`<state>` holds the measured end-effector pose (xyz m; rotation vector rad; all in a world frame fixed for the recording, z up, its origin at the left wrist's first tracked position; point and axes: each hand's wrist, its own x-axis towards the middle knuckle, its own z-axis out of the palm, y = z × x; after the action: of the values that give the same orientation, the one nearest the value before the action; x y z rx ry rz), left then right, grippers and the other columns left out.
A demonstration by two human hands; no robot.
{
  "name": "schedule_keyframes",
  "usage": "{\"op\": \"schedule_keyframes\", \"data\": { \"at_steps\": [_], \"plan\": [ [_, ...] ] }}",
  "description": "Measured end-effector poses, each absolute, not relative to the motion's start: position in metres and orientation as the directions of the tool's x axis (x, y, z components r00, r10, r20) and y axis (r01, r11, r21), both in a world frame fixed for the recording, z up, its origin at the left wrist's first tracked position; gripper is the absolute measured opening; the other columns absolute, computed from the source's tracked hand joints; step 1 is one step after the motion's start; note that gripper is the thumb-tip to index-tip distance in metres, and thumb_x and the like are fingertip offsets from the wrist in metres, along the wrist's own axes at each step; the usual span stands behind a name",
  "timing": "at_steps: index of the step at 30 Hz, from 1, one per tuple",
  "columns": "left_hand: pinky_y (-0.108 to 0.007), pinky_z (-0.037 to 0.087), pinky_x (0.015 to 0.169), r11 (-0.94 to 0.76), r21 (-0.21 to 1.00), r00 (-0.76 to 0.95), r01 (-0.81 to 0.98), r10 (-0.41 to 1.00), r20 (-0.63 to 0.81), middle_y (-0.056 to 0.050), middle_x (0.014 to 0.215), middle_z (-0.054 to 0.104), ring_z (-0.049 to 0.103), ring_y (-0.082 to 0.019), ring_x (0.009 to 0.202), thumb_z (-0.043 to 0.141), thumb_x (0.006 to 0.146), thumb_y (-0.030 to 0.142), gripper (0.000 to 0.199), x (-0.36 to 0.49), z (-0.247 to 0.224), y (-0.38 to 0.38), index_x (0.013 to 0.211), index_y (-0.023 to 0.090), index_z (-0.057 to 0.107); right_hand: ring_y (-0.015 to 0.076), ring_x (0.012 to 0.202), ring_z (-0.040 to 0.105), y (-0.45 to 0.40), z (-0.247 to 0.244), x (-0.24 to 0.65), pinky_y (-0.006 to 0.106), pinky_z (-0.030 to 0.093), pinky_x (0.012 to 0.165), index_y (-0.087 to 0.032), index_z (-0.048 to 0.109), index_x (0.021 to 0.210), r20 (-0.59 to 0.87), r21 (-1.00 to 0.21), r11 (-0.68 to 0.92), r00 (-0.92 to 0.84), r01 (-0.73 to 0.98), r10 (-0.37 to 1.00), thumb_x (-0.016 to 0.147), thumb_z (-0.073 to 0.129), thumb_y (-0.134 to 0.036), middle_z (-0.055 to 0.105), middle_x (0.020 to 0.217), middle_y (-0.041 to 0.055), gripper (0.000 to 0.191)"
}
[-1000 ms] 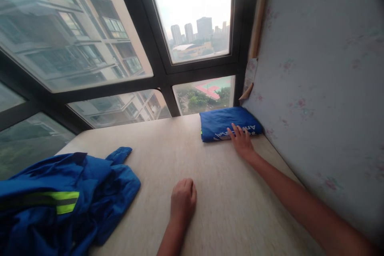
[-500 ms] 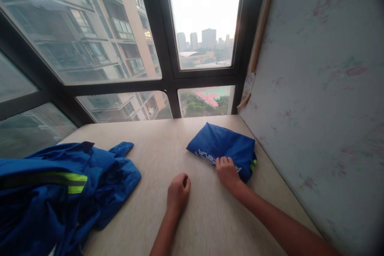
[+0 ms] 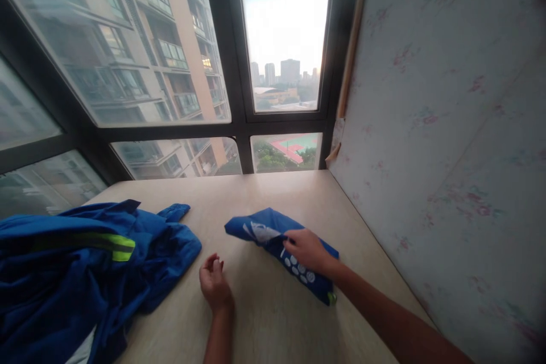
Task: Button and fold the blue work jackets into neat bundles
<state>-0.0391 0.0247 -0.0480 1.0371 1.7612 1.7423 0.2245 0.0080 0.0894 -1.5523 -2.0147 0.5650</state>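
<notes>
My right hand [image 3: 309, 250] grips the edge of a folded blue jacket [image 3: 273, 224] with white print and a bit of yellow-green trim at its near corner. The bundle is tilted up, its far-left end raised off the pale surface. To its left, my left hand [image 3: 215, 281] is held with curled fingers, apart from the cloth; nothing shows in it. A second blue garment [image 3: 106, 278], loose and crumpled, with a yellow-green and grey stripe, lies farther left.
The pale sill surface [image 3: 256, 324] runs up to dark-framed windows [image 3: 243, 148] at the back. A wall with floral paper [image 3: 409, 142] borders it on the right, with torn paper [image 3: 333, 153] near the window corner.
My right hand has lifted and tilted the folded jacket, bringing it left and nearer, so other white print shows. My left hand has moved left and turned its fingers upward. The crumpled garment stays put.
</notes>
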Motion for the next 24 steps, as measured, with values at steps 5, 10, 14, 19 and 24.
{"op": "schedule_keyframes", "data": {
  "at_steps": [5, 10, 14, 19, 24],
  "plan": [
    [-0.043, 0.052, 0.094, -0.031, 0.965, -0.572, 0.259, 0.801, 0.179, -0.013, 0.114, 0.068, 0.066, -0.027, 0.104, 0.052, 0.079, 0.046, 0.044, -0.043, -0.049, 0.013, 0.109, 0.016, 0.061, 0.0221, 0.09, 0.065, 0.037, 0.114, 0.279, 0.035, 0.054, 0.08, -0.013, 0.068, 0.105, 0.125, -0.87, 0.155, -0.093, 0.469, 0.988, 0.093, 0.059, -0.041, 0.07, 0.103, 0.0042, 0.032],
    [-0.041, 0.055, 0.086, -0.021, 0.934, -0.465, 0.356, 0.863, 0.197, -0.01, 0.1, 0.074, 0.07, -0.028, 0.092, 0.055, 0.075, 0.042, 0.039, -0.038, -0.045, 0.01, 0.102, 0.018, 0.068, 0.0227, 0.104, 0.062, 0.035, 0.093, 0.318, 0.041, 0.054, 0.089, -0.019, 0.063, 0.118, 0.068, -0.828, 0.065, -0.016, 0.556, 0.998, 0.096, 0.058, -0.039, 0.062, 0.123, 0.0067, 0.03],
    [-0.041, 0.053, 0.092, -0.03, 0.906, -0.432, 0.423, 0.872, 0.23, -0.012, 0.104, 0.074, 0.069, -0.028, 0.1, 0.048, 0.08, 0.038, 0.038, -0.037, -0.045, 0.011, 0.102, 0.016, 0.069, 0.0264, 0.1, 0.065, 0.022, 0.054, 0.322, 0.042, 0.051, 0.091, -0.017, 0.069, 0.111, 0.01, -0.779, -0.005, 0.02, 0.627, 1.0, 0.091, 0.06, -0.038, 0.069, 0.111, 0.0122, 0.03],
    [-0.041, 0.055, 0.088, -0.092, 0.842, -0.284, 0.531, 0.917, 0.279, -0.011, 0.098, 0.075, 0.07, -0.027, 0.093, 0.048, 0.084, 0.039, 0.034, -0.032, -0.047, 0.012, 0.098, 0.018, 0.071, 0.0316, 0.134, 0.045, -0.001, 0.014, 0.28, 0.049, 0.032, 0.112, -0.018, 0.055, 0.137, 0.121, -0.574, 0.221, -0.185, 0.789, 0.975, 0.089, 0.053, -0.057, 0.052, 0.144, 0.0148, 0.062],
    [-0.046, 0.052, 0.095, -0.177, 0.769, -0.156, 0.615, 0.928, 0.338, -0.012, 0.108, 0.073, 0.068, -0.029, 0.103, 0.05, 0.082, 0.033, 0.034, -0.026, -0.05, 0.013, 0.104, 0.018, 0.07, 0.0414, 0.144, 0.025, -0.018, 0.007, 0.226, 0.061, 0.015, 0.115, -0.024, 0.046, 0.146, 0.041, -0.354, 0.268, -0.271, 0.896, 0.962, 0.077, 0.065, -0.067, 0.035, 0.157, 0.0167, 0.083]
  ]
}}
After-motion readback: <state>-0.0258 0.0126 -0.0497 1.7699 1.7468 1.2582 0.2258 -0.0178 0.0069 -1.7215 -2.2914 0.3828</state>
